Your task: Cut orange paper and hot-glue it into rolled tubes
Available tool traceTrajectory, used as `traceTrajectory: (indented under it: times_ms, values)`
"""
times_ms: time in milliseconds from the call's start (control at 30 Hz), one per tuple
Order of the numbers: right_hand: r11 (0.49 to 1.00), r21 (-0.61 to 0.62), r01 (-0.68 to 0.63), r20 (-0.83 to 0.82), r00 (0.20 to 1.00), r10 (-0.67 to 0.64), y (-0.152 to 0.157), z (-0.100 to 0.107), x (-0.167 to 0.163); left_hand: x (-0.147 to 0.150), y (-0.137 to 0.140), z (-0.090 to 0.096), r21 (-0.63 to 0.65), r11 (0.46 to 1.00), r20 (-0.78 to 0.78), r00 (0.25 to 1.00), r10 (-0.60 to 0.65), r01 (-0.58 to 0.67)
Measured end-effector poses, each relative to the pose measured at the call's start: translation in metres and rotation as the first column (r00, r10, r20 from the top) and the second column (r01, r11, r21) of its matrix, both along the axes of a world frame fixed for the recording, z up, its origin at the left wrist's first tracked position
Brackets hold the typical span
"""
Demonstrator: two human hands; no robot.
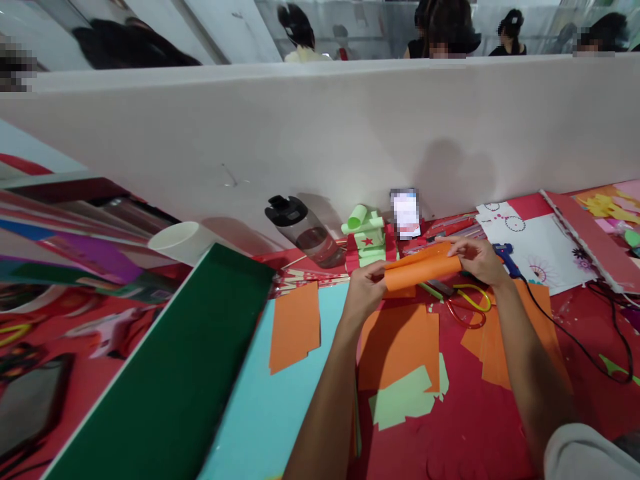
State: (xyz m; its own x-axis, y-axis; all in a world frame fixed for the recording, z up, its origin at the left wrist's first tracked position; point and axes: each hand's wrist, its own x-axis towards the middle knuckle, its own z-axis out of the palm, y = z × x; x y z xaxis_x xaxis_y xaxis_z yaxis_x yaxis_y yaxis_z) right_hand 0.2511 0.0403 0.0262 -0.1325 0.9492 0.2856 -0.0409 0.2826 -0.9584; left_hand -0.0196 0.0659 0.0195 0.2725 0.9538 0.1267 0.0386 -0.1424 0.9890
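Note:
A sheet of orange paper (423, 272), curled over into a loose roll, is held up above the table between both hands. My left hand (369, 283) pinches its left end, and my right hand (475, 257) grips the right end with bent fingers. Just behind the roll stands a green paper tank model (367, 239) with a red star. Below lie flat orange sheets (395, 347) and cut pale green paper (405, 400). Scissors with yellow and red handles (473, 300) rest close under my right hand, partly hidden by the roll.
A dark-lidded bottle (305, 230), a phone (406, 213) and a white cup (183, 240) stand along the white partition (300, 127). At left slants a green board (175, 360). A blue glue gun (507, 259) with a black cord lies to the right. People are beyond the partition.

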Motion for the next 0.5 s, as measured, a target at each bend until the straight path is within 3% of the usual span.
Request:
traceTrajectory:
  times_ms: [500]
  values:
    - [0.971, 0.104, 0.214, -0.006, 0.977, -0.215, 0.0071, -0.0093, -0.0042, -0.0008, 0.0004, -0.0036, 0.017, 1.000, 0.009, 1.000, 0.021, -0.021]
